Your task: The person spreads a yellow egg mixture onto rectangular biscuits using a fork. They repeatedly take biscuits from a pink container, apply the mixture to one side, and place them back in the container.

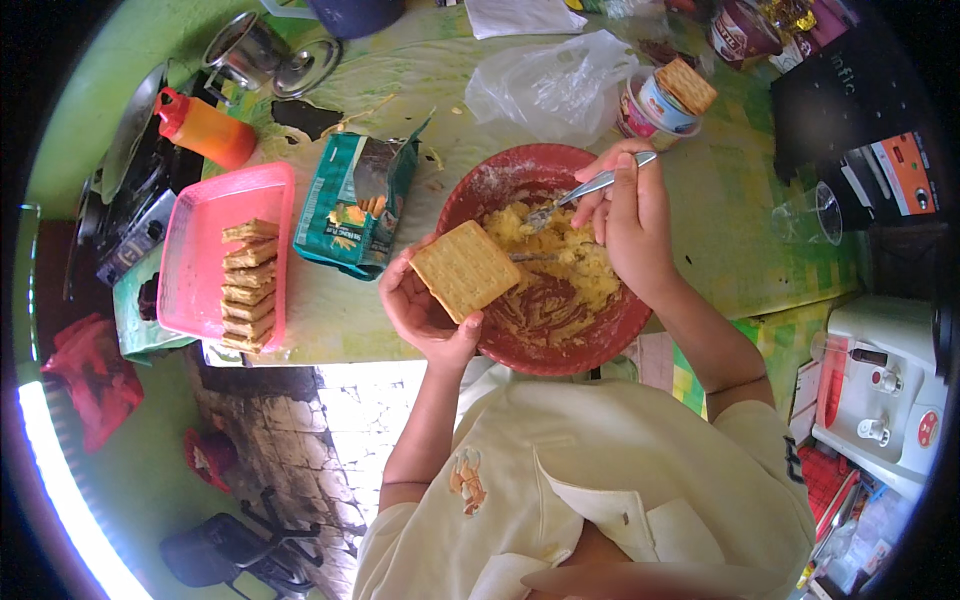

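Observation:
My left hand (431,307) holds a square cracker (465,271) over the left rim of a red plastic bowl (634,319). In the bowl lies a yellow, crumbly mash (592,259), with part of another metal utensil (534,257) in it. My right hand (634,214) grips the handle of a metal spoon (600,186), whose tip touches the mash. To the left, a pink plastic basket (176,277) holds a row of several filled crackers (250,292). Between basket and bowl lies an opened green cracker packet (356,206).
Behind the bowl lie a clear plastic bag (551,82) and stacked tubs (660,112) topped by a cracker (685,86). An orange squeeze bottle (206,131) and a metal mug (246,51) stand back left. A transparent cup (808,216) is at right, near a black box (840,97).

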Demonstrator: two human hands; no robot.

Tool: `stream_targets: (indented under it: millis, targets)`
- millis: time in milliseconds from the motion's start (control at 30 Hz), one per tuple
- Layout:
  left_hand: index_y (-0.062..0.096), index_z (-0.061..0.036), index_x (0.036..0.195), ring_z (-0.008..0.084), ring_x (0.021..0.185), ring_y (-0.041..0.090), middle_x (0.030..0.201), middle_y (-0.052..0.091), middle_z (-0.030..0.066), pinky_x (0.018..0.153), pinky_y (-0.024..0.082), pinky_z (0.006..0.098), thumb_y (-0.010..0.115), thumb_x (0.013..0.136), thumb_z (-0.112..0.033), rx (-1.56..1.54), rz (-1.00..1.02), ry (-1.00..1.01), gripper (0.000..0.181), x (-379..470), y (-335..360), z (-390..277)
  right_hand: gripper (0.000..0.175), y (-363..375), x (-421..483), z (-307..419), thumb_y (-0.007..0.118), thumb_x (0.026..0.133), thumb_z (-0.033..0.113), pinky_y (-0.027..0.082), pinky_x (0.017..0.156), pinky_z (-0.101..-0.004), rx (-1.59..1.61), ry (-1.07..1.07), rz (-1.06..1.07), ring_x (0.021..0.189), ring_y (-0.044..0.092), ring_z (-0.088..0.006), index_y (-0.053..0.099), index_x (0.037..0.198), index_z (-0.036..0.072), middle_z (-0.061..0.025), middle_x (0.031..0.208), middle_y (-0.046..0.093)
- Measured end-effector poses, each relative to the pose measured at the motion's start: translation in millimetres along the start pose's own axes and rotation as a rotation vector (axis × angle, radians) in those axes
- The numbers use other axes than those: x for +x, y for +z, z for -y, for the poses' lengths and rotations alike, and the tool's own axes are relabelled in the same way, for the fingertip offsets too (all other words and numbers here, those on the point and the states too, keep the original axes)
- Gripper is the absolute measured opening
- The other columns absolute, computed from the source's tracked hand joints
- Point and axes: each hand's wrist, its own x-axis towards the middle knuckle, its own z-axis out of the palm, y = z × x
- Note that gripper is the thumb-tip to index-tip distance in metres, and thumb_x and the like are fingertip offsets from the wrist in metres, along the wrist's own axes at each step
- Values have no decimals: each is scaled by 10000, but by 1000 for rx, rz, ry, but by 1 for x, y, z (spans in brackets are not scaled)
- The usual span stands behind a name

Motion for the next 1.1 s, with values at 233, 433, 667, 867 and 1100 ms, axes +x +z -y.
stream_targets:
  millis: [233,433,667,867,1100]
  targets:
    - [267,0,1185,281,1090,436,1145,411,210,912,362,369,757,595,-320,-8,-6,16,831,0,-1,0,170,-13,9,0,244,924,172,349,355,-182,175,72,-55,464,520,-123,341,886,37,-130,795,531]
    - [272,2,1185,289,1107,424,1161,404,190,917,360,381,756,598,-311,-10,14,0,823,0,-4,0,180,-31,15,-16,252,928,198,344,360,-185,21,107,-76,474,523,-124,343,904,45,-149,814,549]
    - [312,13,1178,302,1131,403,1179,404,138,939,341,408,752,606,-324,-177,48,-134,797,8,0,-20,184,-55,9,-1,319,920,226,308,380,-173,306,70,-195,513,490,-106,398,926,59,-137,860,547]
    - [310,4,1201,308,1144,385,1213,385,124,948,333,421,719,629,-323,-451,119,-394,776,24,17,-55,242,-66,-14,35,368,899,314,335,357,-182,516,-260,-164,490,507,-134,406,961,83,-149,909,532]
    - [255,-6,1242,246,1156,379,1233,363,142,955,342,366,692,653,-352,-697,151,-677,811,27,38,-72,287,-33,-54,57,295,905,361,423,383,-158,588,-475,5,564,559,-149,368,889,84,-209,953,456]
